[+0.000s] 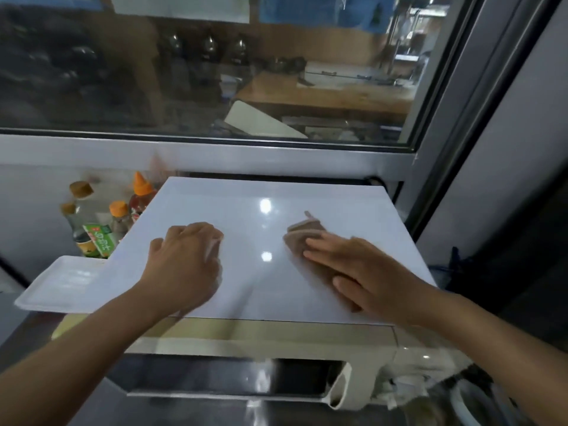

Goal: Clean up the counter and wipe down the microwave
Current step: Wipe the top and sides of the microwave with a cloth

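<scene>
Right hand [353, 269] lies flat, fingers extended, pressing a brown cloth [302, 238] onto the microwave [267, 222] top, right half. Left hand [187, 256] is loosely curled, empty, bracing left. Unwiped surface lies leftward; bottles [101, 219] stand beyond the left edge.

One microwave [261, 302], one brown cloth [299, 238], one white tray [58, 284], four condiment bottles with orange or tan caps [118, 216], one green-labelled carton [98, 239], two hands [184, 259], one window [215, 72]
</scene>
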Action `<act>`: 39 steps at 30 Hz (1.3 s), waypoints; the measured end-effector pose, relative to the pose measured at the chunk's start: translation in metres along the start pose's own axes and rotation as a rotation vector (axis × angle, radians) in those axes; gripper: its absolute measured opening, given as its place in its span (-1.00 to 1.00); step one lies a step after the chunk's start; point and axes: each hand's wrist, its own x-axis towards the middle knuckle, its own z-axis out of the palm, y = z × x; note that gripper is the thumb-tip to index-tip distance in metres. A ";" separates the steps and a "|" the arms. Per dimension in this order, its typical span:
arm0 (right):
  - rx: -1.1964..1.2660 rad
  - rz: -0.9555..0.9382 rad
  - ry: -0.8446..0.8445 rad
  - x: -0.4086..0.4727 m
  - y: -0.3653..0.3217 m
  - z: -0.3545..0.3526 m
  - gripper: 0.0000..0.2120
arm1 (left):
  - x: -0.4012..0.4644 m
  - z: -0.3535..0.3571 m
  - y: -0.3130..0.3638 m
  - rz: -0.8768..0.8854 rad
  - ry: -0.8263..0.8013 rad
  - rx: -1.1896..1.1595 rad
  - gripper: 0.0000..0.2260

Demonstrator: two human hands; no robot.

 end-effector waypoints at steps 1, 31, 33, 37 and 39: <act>0.018 0.065 0.011 0.001 0.015 -0.005 -0.51 | -0.004 0.003 0.008 0.039 0.024 -0.022 -0.80; -0.186 0.476 0.101 -0.013 -0.069 0.026 -0.46 | -0.047 -0.033 -0.047 -0.012 -0.072 -0.044 -0.66; -0.167 0.423 0.123 0.017 -0.097 0.034 -0.47 | -0.051 -0.039 -0.065 -0.046 -0.074 -0.038 -0.67; -0.028 0.286 0.138 0.060 -0.154 0.052 -0.59 | -0.055 -0.038 -0.080 0.023 -0.105 -0.041 -0.67; 0.106 0.291 0.135 0.054 -0.154 0.044 -0.74 | -0.055 -0.039 -0.085 0.050 -0.121 -0.053 -0.67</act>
